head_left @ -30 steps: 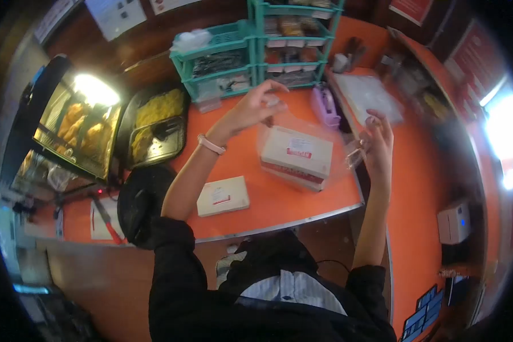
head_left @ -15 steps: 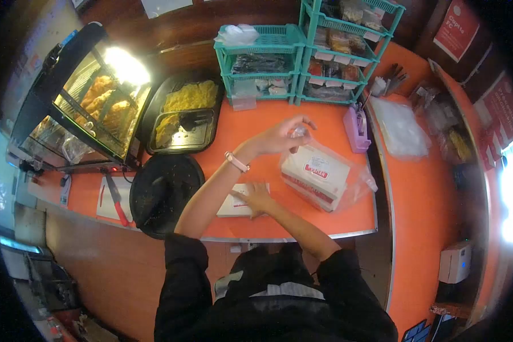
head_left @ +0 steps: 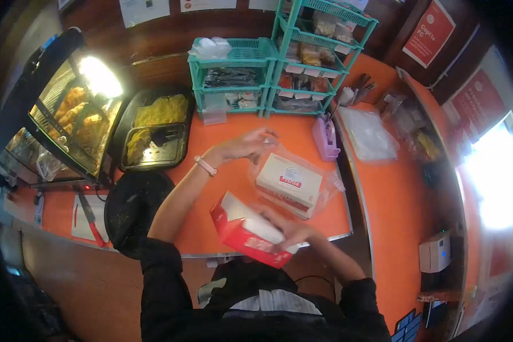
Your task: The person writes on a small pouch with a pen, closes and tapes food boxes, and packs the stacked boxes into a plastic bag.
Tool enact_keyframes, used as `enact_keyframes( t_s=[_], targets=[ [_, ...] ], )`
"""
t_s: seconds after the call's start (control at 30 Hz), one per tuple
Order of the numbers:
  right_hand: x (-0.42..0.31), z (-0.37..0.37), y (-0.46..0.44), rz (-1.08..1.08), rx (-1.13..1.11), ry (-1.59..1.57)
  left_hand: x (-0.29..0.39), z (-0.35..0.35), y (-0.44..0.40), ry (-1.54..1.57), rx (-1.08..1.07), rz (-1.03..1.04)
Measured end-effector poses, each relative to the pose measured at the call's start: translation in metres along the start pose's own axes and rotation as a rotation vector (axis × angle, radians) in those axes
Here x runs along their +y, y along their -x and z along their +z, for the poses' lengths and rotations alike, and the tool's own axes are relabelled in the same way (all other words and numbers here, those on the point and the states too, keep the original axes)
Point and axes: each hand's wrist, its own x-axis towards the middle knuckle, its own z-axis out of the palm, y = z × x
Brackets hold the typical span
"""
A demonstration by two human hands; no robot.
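Observation:
My left hand [head_left: 255,143], with a pale band on its wrist, has curled fingers at the upper left of a clear plastic bag [head_left: 329,191], pinching its edge. Inside the bag sits a white printed food box [head_left: 288,181] with a red label on top. Closer to my body, my right hand [head_left: 286,231] grips a red and white paper box [head_left: 251,242]. This box is tilted above the counter's front edge, its left end open and its surface blurred by motion.
A lit food warmer [head_left: 77,114] and a black tray of yellow food [head_left: 159,111] stand left, near a black round lid or tray [head_left: 135,211] and a red-handled knife [head_left: 92,219]. Teal racks [head_left: 233,51] stand behind, beside a purple tape dispenser [head_left: 325,137].
My right hand has lifted the box off the counter and tipped it, showing its red side. My left hand stays near the bag's edge. The camera view has shifted, moving the scene left.

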Motion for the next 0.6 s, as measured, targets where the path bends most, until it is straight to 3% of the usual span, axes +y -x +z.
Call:
enact_keyframes(
  t_s=[0.03,0.13,0.23,0.3,0.47,0.53,0.6],
  targets=[
    [-0.031,-0.015,0.01,-0.055,0.034,0.179,0.0,0.0,0.001,0.111,0.022,0.018],
    [-0.065,-0.051,0.025,-0.137,0.235,0.232,-0.027,-0.008,-0.004,0.252,0.02,0.122],
    [-0.043,-0.084,0.004,-0.317,0.465,0.157,-0.038,-0.009,-0.003,0.338,0.019,0.219],
    [-0.025,-0.103,-0.014,-0.448,0.818,0.646,-0.03,-0.003,0.007,0.452,0.02,0.217],
    [0.012,-0.11,0.006,-0.36,0.897,0.789,-0.016,0.006,-0.001,0.456,0.169,0.146],
    [0.014,-0.101,0.024,-0.146,0.726,0.81,-0.013,0.008,-0.008,0.469,0.209,0.146],
    [0.004,-0.101,0.035,-0.098,0.666,0.845,-0.01,0.007,-0.014,0.461,0.181,0.114]
  ],
)
